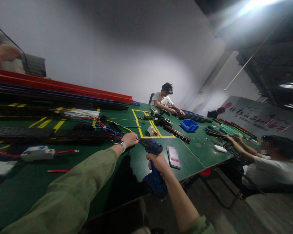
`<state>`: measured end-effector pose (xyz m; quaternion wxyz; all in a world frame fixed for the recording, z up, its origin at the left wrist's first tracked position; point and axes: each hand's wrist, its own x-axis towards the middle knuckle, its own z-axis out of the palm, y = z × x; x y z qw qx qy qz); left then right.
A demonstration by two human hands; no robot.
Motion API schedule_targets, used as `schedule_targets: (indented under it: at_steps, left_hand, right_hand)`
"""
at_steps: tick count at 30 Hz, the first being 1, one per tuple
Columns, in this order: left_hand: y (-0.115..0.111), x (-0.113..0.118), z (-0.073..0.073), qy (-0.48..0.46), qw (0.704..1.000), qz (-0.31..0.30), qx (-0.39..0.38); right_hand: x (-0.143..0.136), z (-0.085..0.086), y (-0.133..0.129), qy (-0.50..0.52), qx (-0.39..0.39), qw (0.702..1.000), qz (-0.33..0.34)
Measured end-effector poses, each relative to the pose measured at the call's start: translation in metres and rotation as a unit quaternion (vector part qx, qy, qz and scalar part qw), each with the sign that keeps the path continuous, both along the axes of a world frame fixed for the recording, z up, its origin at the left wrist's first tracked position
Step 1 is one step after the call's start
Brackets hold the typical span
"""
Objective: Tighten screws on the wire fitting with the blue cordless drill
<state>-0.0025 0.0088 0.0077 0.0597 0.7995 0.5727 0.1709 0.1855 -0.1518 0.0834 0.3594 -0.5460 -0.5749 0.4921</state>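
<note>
My right hand [160,162] is wrapped around the handle of a dark blue cordless drill [152,146], whose bit points left. Just in front of the bit is my left hand [130,139], wearing a watch, its fingers pinched together. Whatever sits between those fingertips is too small to make out. Left of that hand lies a long black power strip [83,133] with red, blue and yellow wires [104,123] at its end. A white circuit breaker [37,153] with red leads rests on the green table [127,165].
A phone [173,157] lies right of the drill. Beyond are a small white breaker [150,130], a blue bin [189,125] and yellow tape lines. Orange rails [63,87] run along the far left. One person [162,99] sits across the table, another [271,162] at the right.
</note>
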Motion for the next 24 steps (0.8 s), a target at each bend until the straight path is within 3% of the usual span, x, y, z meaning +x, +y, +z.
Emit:
schedule_targets:
  at_steps: [4,9,13,18,24]
  left_hand:
    - [0.002,-0.001,-0.002,0.013,1.000,0.001,0.005]
    - [0.004,-0.002,-0.002,0.008,1.000,-0.015,0.001]
    - [0.005,-0.002,-0.001,0.004,1.000,-0.011,-0.004]
    - [0.003,-0.002,0.001,0.000,1.000,-0.006,-0.008]
    - [0.004,-0.002,0.003,-0.001,1.000,-0.003,-0.017]
  right_hand:
    - [0.005,0.001,-0.009,-0.004,0.015,1.000,-0.002]
    - [0.023,-0.010,-0.013,0.025,0.080,0.996,-0.041]
    - [0.035,-0.019,0.009,0.029,0.167,0.981,-0.094]
    - [0.043,-0.023,0.040,0.011,0.207,0.965,-0.161]
    - [0.046,-0.022,0.045,-0.013,0.221,0.959,-0.175]
